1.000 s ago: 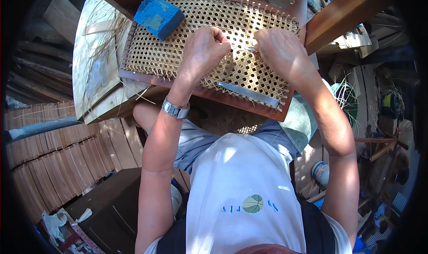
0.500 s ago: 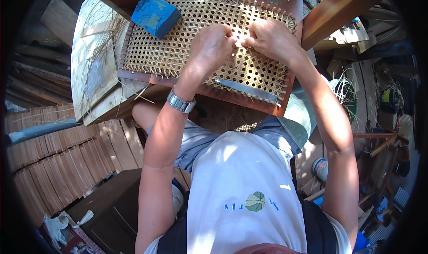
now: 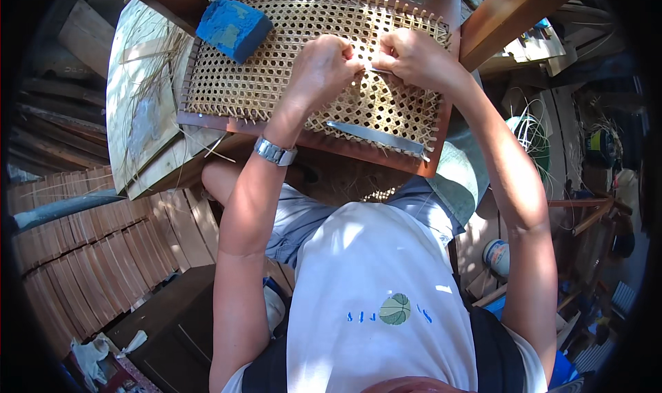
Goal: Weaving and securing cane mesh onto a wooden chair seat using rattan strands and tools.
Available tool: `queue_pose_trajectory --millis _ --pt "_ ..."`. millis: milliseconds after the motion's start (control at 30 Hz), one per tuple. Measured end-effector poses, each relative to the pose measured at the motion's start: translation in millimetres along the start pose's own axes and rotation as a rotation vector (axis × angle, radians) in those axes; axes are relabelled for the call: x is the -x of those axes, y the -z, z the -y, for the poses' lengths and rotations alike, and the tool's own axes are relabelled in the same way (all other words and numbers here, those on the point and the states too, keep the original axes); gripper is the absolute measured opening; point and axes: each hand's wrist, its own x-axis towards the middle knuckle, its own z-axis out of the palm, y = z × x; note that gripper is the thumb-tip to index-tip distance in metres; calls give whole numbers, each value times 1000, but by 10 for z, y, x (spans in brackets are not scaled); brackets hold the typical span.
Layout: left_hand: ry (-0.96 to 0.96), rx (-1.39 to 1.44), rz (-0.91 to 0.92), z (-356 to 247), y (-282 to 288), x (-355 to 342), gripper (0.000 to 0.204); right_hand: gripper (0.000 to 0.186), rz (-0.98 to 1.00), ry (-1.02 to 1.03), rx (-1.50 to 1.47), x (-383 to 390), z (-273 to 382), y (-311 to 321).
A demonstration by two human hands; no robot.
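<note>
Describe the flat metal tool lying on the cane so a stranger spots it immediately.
Find the woven cane panel in its reddish-brown wooden frame. Along its near edge, towards the right, lies the flat metal tool, tapering leftward. Unlike the chunky blue block, it is narrow and silvery.

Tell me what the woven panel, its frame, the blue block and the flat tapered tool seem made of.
Woven panel: probably natural cane, pale tan, in fine strands with open holes.
Frame: likely wood, stained reddish brown, slight sheen.
Blue block: unclear; perhaps foam, matte, with a rough, patchy surface.
Flat tapered tool: probably metal, plain grey, smooth-looking, no visible grain.
</note>
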Motion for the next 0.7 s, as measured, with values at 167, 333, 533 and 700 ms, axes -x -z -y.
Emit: queue_pose_trajectory --millis 167,333,533,700 --pt "-176 -320 -248 105 -73 107 18 41 -328 289 276 50 -7 -40" --pt "-141 201 89 -111 -231 -184 24 40 -351 83 423 296 -105 611" --pt "-83 242 -99 -51 -221 -138 21 25 -351 252 411 274 -166 163" --pt "-3 151 -81 24 -153 -117 24 20 -191 90 519 214 95 85"
